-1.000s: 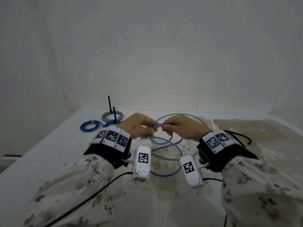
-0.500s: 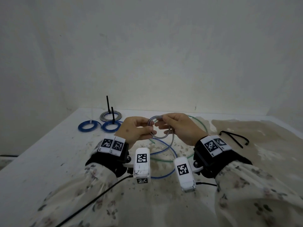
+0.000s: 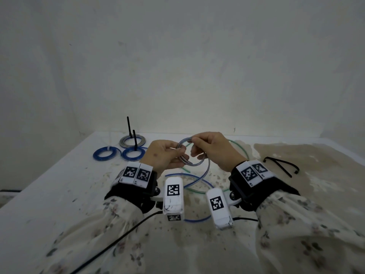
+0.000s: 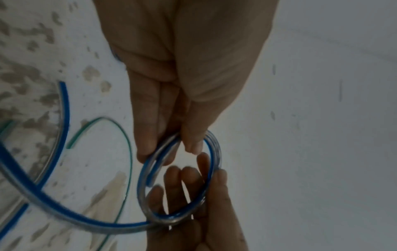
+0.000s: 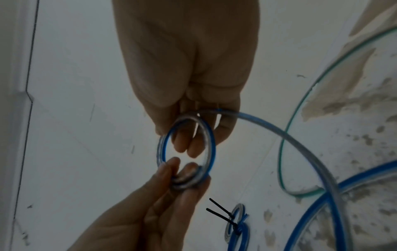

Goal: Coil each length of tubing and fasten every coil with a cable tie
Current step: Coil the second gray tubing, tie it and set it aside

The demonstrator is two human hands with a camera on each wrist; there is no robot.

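Observation:
A clear tube with a blue stripe is wound into a small coil (image 3: pixel 194 165) held above the table between both hands. My left hand (image 3: pixel 180 153) pinches the coil's left side with thumb and fingers (image 4: pixel 148 149). My right hand (image 3: pixel 194 140) pinches its top edge, with other fingers inside the ring (image 5: pixel 189 146). The tube's loose tail (image 3: pixel 206 173) drops from the coil to a wide blue loop (image 3: pixel 197 177) lying on the table. A thin green tube (image 3: pixel 240 148) lies loose behind the hands. Two loose black cable ties (image 3: pixel 280 167) lie at the right.
At the back left lie three tied coils: a grey one (image 3: pixel 123 142), a blue one (image 3: pixel 103 154) and another blue one (image 3: pixel 130 155), with black tie tails sticking up. The white table (image 3: pixel 49 194) is stained brown on the right. Walls close in behind and at the left.
Both hands have risen from near the table with the tube. What was a bent end between the fingertips is now a closed ring, and the tail has been drawn up.

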